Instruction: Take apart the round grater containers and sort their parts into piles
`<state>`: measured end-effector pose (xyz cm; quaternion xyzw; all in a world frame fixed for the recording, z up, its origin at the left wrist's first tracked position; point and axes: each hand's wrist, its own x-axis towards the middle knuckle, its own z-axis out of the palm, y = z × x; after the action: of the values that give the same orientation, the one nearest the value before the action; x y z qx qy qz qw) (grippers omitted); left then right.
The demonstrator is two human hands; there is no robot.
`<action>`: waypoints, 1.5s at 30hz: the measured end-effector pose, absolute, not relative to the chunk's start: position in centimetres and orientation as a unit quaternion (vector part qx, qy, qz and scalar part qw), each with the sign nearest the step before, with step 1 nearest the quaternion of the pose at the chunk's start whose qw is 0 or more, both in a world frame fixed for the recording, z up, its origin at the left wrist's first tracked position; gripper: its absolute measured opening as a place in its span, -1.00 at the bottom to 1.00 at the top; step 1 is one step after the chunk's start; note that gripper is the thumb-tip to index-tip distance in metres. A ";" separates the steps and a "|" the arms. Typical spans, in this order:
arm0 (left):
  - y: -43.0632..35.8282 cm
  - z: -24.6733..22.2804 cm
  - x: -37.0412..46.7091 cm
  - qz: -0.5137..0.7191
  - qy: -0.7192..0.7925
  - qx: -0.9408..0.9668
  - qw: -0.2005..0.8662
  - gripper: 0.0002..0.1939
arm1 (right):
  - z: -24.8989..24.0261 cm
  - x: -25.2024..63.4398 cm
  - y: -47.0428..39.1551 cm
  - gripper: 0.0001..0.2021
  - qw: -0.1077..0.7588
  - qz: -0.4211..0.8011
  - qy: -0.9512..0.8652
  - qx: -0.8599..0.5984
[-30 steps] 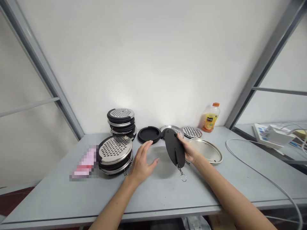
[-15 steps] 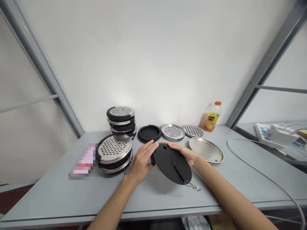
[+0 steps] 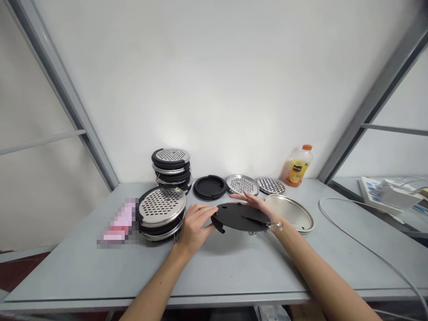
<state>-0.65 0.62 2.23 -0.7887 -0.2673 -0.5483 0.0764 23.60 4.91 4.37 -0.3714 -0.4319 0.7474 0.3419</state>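
A flat black disc [image 3: 242, 217] with a small hole, a dark slit and wire loops at its right side is held above the table, tilted nearly level. My left hand [image 3: 198, 223] pinches its left rim, where a curved black lip hangs down. Behind the disc's far edge is my right hand [image 3: 257, 204], its visible fingers stretched out; the disc hides part of the palm, and I cannot tell how firmly it touches. Beside my left hand sits a front stack of round graters [image 3: 162, 205] with black rims and wire clips.
A taller grater stack [image 3: 171, 156] stands by the wall. Along the back lie a black tray [image 3: 210, 187], perforated grater discs [image 3: 242, 184], a coarse grater disc [image 3: 270, 185] and a juice bottle [image 3: 297, 167]. A shallow metal pan [image 3: 290, 213] and white cable [image 3: 354, 243] are to the right.
The black disc has tipped from steeply slanted to almost level, its near edge rising. My right hand's fingers have lifted and stretched out; my left hand keeps its hold.
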 end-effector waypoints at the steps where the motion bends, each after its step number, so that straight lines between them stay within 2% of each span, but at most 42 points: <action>1: 0.6 2.2 -0.6 -0.553 -0.277 -0.782 0.081 -0.66 | 4.4 23.9 5.1 -0.48 0.358 0.722 -0.446 -0.390; 4: 0.6 1.8 -0.5 -0.560 -0.301 -0.768 0.084 -0.73 | 4.4 25.2 5.5 -0.51 0.417 0.629 -0.496 -0.430; 8: 0.5 1.4 -0.4 -0.548 -0.334 -0.761 0.088 -0.77 | 4.4 26.1 5.8 -0.50 0.470 0.584 -0.551 -0.367; 14: 0.5 1.5 -0.5 -0.485 -0.373 -0.786 0.088 -0.71 | 3.2 24.7 5.8 -0.58 0.424 0.497 -0.631 -0.418; 19: 0.4 1.5 -0.5 -0.450 -0.371 -0.811 0.052 -0.71 | 1.0 24.2 6.7 -0.71 0.414 0.289 -0.711 -0.490; 22: 0.2 1.7 -0.5 -0.420 -0.371 -0.828 0.023 -0.65 | 0.2 24.4 6.8 -0.61 0.388 0.198 -0.778 -0.453; 24: 0.1 1.9 -0.6 -0.378 -0.376 -0.846 0.008 -0.55 | 0.0 24.4 6.7 -0.53 0.360 0.175 -0.816 -0.418; 28: 0.0 2.4 -0.9 -0.291 -0.355 -0.888 -0.031 -0.43 | -0.1 24.1 6.5 -0.52 0.297 0.161 -0.853 -0.398; 32: -0.3 2.7 -0.9 -0.261 -0.334 -0.902 -0.087 -0.19 | 0.0 23.7 6.3 -0.40 0.272 0.188 -0.859 -0.392; 40: -0.4 2.4 -0.7 -0.259 -0.443 -0.849 -0.128 -0.45 | 0.4 22.4 5.5 -0.43 0.269 0.147 -0.887 -0.346; 45: -0.2 1.5 -0.9 -0.234 -0.477 -0.841 -0.103 -0.47 | -0.1 22.6 5.9 -0.47 0.290 0.116 -0.876 -0.367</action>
<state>-0.91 -0.17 1.51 -0.8409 -0.4770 -0.2340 -0.1028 22.57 5.87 -0.06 -0.3675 -0.8761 0.1162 0.2896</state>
